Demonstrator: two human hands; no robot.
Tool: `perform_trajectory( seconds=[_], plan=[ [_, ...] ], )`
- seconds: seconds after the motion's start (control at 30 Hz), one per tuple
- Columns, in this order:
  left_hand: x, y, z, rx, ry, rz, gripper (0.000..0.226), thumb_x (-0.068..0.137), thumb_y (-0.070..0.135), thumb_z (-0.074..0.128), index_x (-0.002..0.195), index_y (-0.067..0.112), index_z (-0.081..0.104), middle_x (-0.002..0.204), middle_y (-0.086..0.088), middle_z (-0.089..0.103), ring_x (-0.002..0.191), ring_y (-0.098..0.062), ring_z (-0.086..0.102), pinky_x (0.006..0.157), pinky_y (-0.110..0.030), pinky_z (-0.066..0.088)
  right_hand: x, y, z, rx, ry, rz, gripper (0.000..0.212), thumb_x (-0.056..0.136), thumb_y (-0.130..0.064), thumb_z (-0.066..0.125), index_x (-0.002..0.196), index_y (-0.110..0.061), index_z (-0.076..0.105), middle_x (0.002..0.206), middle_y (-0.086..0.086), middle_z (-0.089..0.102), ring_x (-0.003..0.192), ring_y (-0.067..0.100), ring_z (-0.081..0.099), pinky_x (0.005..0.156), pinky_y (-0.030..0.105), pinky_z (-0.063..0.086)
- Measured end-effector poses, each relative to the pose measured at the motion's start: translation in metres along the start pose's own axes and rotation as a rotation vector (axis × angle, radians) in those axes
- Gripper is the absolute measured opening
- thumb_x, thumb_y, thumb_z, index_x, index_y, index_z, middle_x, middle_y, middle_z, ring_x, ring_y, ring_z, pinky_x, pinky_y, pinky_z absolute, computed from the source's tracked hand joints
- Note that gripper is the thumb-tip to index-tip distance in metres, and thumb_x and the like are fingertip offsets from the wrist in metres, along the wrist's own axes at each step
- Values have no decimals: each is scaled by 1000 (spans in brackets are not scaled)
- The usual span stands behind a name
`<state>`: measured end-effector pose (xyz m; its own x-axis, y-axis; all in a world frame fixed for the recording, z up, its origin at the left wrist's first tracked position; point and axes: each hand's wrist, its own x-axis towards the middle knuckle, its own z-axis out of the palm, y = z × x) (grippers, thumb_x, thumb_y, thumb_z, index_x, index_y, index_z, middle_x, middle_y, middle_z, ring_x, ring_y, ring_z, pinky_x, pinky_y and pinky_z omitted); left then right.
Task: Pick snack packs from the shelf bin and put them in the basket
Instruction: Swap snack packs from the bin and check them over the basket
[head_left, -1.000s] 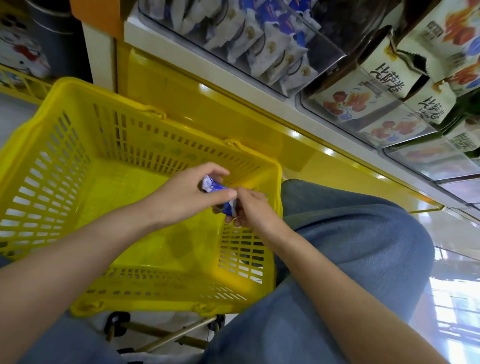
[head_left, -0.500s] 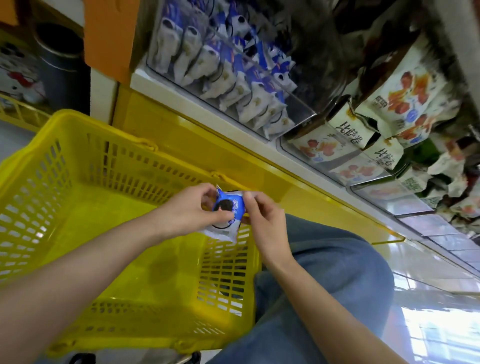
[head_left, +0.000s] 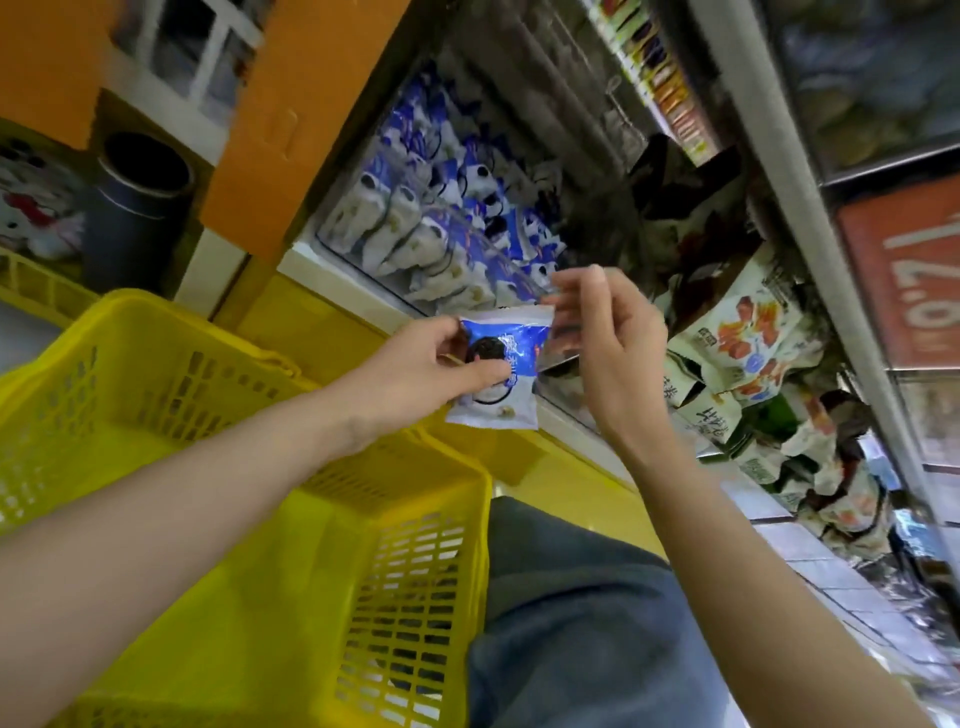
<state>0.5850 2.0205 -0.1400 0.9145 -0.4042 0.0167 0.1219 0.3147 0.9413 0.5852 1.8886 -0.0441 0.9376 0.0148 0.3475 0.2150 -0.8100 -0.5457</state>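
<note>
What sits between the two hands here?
In the head view, a blue snack pack: the left hand grips its left side, and the right hand is at its upper right corner.

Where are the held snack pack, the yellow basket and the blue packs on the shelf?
snack pack (head_left: 519, 343), head view, blue upper face.
yellow basket (head_left: 415, 587), head view, mesh side wall.
blue packs (head_left: 441, 223), head view, middle of the pile.

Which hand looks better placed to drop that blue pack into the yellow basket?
Left. The left hand grips the snack pack and sits nearest the basket; the right hand is by the shelf.
</note>
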Motion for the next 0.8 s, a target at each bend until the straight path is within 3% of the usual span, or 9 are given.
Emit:
perform_trajectory(
  seconds=[0.07, 0.2, 0.33, 0.57, 0.67, 0.7, 0.8],
  plan=[
    [5, 3, -6, -1, 30, 27, 12, 82, 22, 67, 90, 27, 60, 86, 13, 69, 72, 6, 63, 66, -9, 48, 32, -2, 2, -20, 38, -20, 23, 98, -21, 40, 90, -21, 62, 79, -7, 63, 72, 4, 61, 67, 25, 53],
    [8, 1, -17, 0, 79, 39, 18, 82, 20, 66, 99, 24, 59, 100, 1, 69, 90, -11, 64, 73, -14, 49, 96, 15, 24, -172, -49, 41, 20, 97, -23, 45, 101, -15, 63, 96, 0, 65, 86, 12, 59, 82, 31, 50],
    [11, -1, -24, -25, 91, 50, 19, 82, 18, 66, 100, 22, 60, 101, 0, 69, 90, -10, 63, 73, -11, 48, 144, 40, 45, -310, -173, 163, 26, 97, -24, 46, 111, -10, 63, 107, 8, 65, 85, 10, 53, 77, 23, 39],
    [18, -10, -28, -75, 89, 56, 16, 82, 20, 67, 92, 29, 58, 92, 13, 66, 82, 3, 60, 67, -4, 46, 169, 49, 63, -316, -272, 286, 24, 93, -23, 54, 101, -5, 67, 94, 8, 65, 82, 14, 58, 80, 27, 47],
    [19, -15, -26, -73, 69, 54, 19, 82, 20, 67, 96, 29, 57, 95, 13, 66, 86, 2, 61, 72, -7, 48, 174, 46, 65, -349, -299, 337, 28, 90, -26, 59, 98, 0, 66, 72, 0, 56, 60, 8, 47, 60, 22, 40],
    [19, -16, -25, -74, 60, 54, 19, 82, 20, 67, 96, 29, 57, 95, 14, 66, 85, 5, 62, 72, -7, 48, 175, 45, 66, -352, -311, 366, 33, 89, -27, 61, 106, 0, 64, 75, 1, 57, 62, 8, 47, 59, 21, 39],
    [19, -18, -24, -83, 52, 52, 21, 81, 18, 67, 93, 31, 56, 93, 17, 64, 82, 9, 61, 71, -5, 48, 179, 44, 68, -360, -334, 458, 51, 85, -34, 64, 125, -5, 54, 114, 8, 61, 84, 13, 52, 72, 24, 40]
  ],
)
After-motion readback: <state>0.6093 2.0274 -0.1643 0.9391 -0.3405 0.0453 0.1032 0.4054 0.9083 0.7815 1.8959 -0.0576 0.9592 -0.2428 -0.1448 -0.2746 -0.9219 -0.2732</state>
